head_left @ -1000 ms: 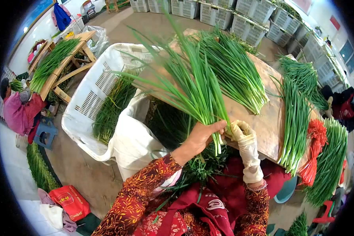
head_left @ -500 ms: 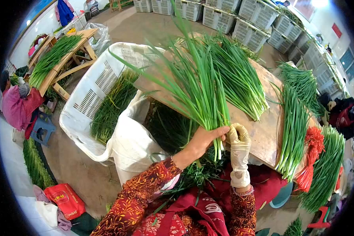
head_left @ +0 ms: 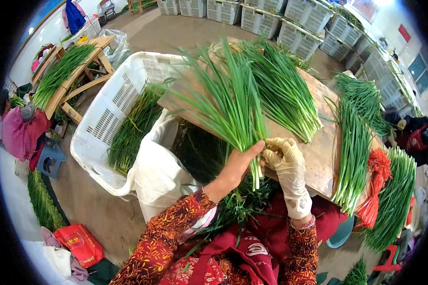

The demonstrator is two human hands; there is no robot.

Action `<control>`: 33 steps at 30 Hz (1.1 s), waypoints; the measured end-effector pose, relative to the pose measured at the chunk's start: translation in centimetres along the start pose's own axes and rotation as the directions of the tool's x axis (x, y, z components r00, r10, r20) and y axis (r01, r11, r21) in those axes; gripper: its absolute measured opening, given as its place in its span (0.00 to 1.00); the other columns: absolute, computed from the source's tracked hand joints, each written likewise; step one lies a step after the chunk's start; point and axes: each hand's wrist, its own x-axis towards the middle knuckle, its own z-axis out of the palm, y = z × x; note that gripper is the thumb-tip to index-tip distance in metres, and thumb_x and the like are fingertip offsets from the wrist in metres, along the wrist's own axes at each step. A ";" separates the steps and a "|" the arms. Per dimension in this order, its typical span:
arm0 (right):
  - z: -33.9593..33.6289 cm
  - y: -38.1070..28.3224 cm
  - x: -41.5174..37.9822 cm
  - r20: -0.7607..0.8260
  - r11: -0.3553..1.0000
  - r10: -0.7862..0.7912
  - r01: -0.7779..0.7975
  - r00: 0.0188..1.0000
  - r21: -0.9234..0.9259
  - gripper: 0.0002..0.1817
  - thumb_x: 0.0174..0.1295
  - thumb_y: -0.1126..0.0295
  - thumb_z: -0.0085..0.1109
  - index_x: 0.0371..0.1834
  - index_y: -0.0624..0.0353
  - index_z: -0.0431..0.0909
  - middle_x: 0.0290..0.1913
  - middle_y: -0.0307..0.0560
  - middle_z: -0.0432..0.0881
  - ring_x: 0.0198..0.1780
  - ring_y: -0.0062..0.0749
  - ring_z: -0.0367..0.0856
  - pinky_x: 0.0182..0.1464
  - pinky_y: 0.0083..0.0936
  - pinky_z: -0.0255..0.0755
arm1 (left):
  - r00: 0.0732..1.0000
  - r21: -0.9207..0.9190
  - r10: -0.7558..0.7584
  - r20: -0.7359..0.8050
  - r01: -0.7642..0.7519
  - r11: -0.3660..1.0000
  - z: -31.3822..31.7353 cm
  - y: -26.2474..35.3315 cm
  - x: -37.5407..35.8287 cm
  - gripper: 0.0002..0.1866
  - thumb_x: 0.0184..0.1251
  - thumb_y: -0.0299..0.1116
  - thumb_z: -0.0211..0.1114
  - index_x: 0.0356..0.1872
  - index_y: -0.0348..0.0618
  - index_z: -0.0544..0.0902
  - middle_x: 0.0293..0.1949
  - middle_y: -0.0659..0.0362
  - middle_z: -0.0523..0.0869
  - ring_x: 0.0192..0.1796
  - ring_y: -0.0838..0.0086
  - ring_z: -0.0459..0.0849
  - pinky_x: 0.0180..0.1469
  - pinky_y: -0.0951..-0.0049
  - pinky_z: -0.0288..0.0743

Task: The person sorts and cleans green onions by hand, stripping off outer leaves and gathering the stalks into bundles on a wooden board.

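Note:
A bunch of green chives stands fanned out over the near side of a wooden board. My bare left hand is wrapped round its pale stems, thumb on top. Close against the stems on the right, my gloved right hand has bent fingers; whether they pinch a stem is too small to tell. Behind the held bunch, a larger pile of chives lies on the board. Another row of chives rests at the right, beside red ties.
A white basket with greens stands at the left, a white cloth over its near side. Stacked crates line the back. One person sits at far left, another at far right. A red bag lies lower left.
The held bunch and my left hand have shifted slightly left. My right hand has turned, its wrist swinging right, with its fingers still beside the stems.

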 end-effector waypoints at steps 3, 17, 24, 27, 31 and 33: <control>-0.2 1.2 0.5 -0.018 0.998 -0.051 0.051 0.999 0.023 0.08 0.53 0.74 0.61 0.37 0.60 0.77 0.30 0.38 0.74 0.30 0.20 0.74 0.32 0.20 0.70 | 0.998 -0.008 0.029 0.050 -0.029 1.000 -0.3 -0.4 0.0 0.12 0.62 0.40 0.59 0.40 0.44 0.73 0.28 0.65 0.76 0.25 0.80 0.76 0.26 0.77 0.75; -1.7 1.3 -0.6 0.179 0.908 0.374 -0.399 0.910 0.129 0.12 0.56 0.67 0.59 0.39 0.65 0.76 0.31 0.39 0.79 0.33 0.19 0.75 0.36 0.15 0.69 | 0.993 -0.097 -0.019 0.113 0.030 0.995 -0.6 -0.7 0.1 0.15 0.57 0.36 0.64 0.43 0.40 0.74 0.32 0.63 0.78 0.30 0.77 0.79 0.29 0.76 0.78; 0.8 2.0 -1.6 0.008 0.928 0.155 -0.149 0.988 0.342 0.12 0.60 0.67 0.56 0.40 0.65 0.77 0.28 0.34 0.76 0.25 0.15 0.69 0.27 0.15 0.65 | 0.985 0.086 0.150 0.087 -0.158 0.984 -0.4 1.1 -1.3 0.09 0.62 0.31 0.57 0.40 0.41 0.73 0.39 0.58 0.80 0.36 0.78 0.78 0.36 0.75 0.77; 0.4 0.5 -2.4 -0.010 0.964 0.111 -0.105 0.994 0.243 0.10 0.60 0.67 0.56 0.36 0.63 0.78 0.26 0.33 0.73 0.25 0.15 0.66 0.28 0.15 0.63 | 0.954 0.252 0.259 0.153 -0.291 0.923 -1.0 1.6 -2.0 0.08 0.62 0.31 0.57 0.40 0.41 0.72 0.39 0.56 0.80 0.37 0.75 0.78 0.37 0.75 0.76; -0.5 0.3 -2.5 0.039 0.985 0.090 -0.095 0.995 0.141 0.08 0.58 0.68 0.57 0.32 0.63 0.77 0.24 0.38 0.74 0.27 0.20 0.69 0.29 0.17 0.65 | 0.865 0.194 0.483 0.138 -0.502 0.843 -0.5 5.1 -2.5 0.12 0.64 0.38 0.56 0.38 0.40 0.73 0.36 0.55 0.81 0.35 0.77 0.78 0.35 0.77 0.74; -1.6 1.4 -2.5 0.446 0.968 0.030 0.085 0.895 -0.235 0.10 0.58 0.64 0.54 0.32 0.61 0.77 0.29 0.42 0.77 0.33 0.30 0.74 0.36 0.23 0.68 | 0.803 0.010 0.567 -0.185 -0.575 0.818 -1.6 8.8 -1.9 0.11 0.65 0.39 0.54 0.41 0.44 0.73 0.33 0.59 0.79 0.35 0.76 0.78 0.35 0.76 0.75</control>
